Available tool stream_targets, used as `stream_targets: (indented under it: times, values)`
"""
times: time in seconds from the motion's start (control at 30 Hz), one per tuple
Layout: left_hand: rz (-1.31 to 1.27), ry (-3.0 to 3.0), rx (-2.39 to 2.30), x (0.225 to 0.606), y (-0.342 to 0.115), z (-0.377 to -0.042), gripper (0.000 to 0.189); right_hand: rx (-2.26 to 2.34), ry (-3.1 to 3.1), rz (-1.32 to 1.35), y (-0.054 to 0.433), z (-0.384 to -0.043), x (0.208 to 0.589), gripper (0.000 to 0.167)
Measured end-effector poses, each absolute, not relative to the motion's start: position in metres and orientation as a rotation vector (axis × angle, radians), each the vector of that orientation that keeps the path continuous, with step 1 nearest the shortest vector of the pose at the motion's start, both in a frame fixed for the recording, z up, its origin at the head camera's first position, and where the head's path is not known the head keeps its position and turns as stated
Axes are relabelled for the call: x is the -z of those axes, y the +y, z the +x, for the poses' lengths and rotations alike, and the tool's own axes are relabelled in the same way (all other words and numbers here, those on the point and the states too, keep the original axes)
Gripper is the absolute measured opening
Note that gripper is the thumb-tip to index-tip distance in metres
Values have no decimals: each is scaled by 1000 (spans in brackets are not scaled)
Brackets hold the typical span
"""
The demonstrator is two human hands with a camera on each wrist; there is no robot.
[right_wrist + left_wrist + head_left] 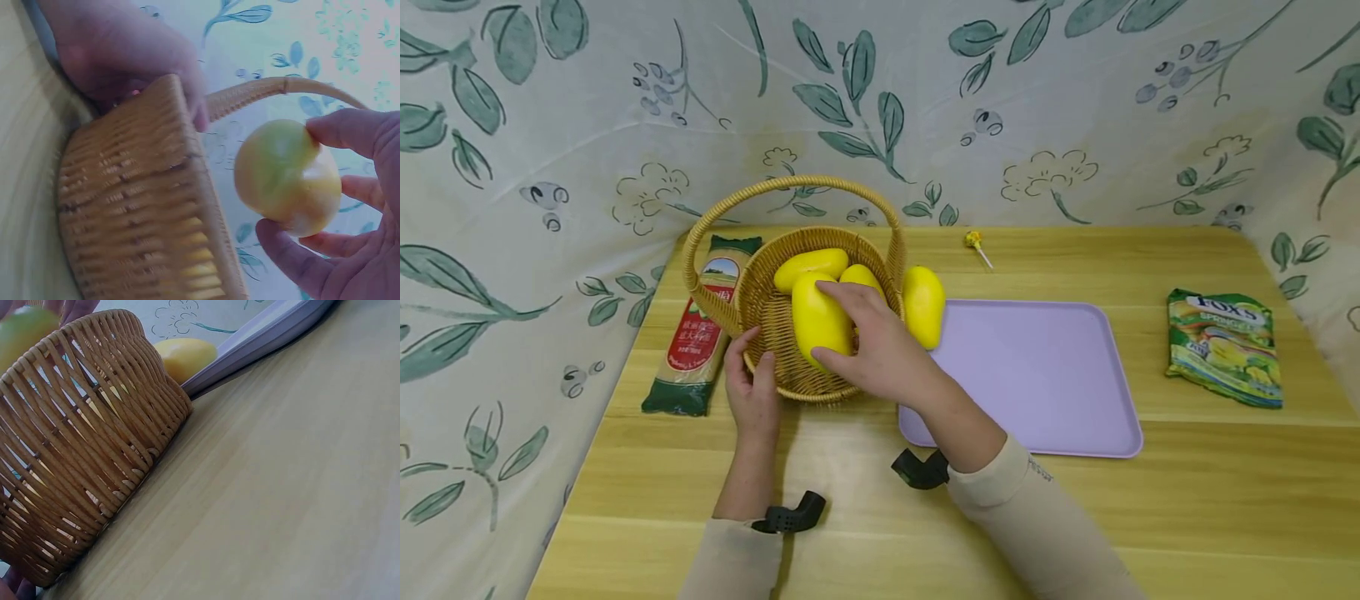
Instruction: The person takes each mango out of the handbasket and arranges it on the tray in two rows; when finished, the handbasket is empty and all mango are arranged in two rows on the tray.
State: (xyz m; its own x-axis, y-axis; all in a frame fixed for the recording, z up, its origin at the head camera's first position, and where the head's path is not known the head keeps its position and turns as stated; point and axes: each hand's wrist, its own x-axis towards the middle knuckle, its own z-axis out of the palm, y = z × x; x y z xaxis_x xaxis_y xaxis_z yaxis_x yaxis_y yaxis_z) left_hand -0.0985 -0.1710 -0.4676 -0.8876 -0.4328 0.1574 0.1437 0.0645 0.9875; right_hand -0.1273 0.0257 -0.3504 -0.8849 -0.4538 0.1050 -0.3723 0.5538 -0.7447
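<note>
A yellow mango [820, 323] is pinched between the thumb and fingers of my right hand [891, 346], over the wicker basket [801, 395]. In the right wrist view this mango [281, 178] is held above the basket's rim. My left hand [754, 404] grips the near left side of the rim; in the right wrist view its fingers bend over the edge. Inside the basket lie two more mangoes, one at the back [811, 267] and one partly hidden behind my right hand [863, 277]. Another mango [924, 307] lies on the table, right of the basket.
A lilac tray [1037, 375] lies right of the basket. A packet of spaghetti [691, 346] is on the left, partly behind the basket's tall handle [797, 181]. Farther back is a lollipop [975, 241]. A green Fox's candy bag [1223, 348] lies at the far right.
</note>
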Motion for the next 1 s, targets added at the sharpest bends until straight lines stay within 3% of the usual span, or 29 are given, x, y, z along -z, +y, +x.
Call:
stream_targets:
  times: [0.63, 1.0]
  values:
    - [276, -1875, 1909, 471, -172, -101, 40, 1406, 2498, -676, 107, -105, 358, 85]
    - [302, -1885, 1916, 471, -173, -100, 40, 1289, 2497, -541, 143, -115, 359, 87]
